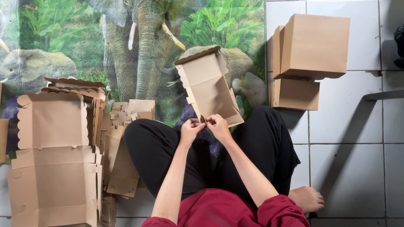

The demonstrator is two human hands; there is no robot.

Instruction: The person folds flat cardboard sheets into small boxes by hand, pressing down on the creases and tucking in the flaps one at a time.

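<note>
- White floor tiles (349, 126) on my right; a jungle-print mat with elephants (139, 50) spread ahead of my crossed legs
- Between my hands, a half-folded brown cardboard box with a scalloped lid edge (208, 86), tilted, raised over my knees
- Left hand (191, 128) pinches its near bottom corner; right hand (218, 125) pinches beside it, fingertips almost touching
- Flat brown box blanks (52, 168) piled at my left; two finished brown boxes (309, 59) stacked on the tiles at far right
</note>
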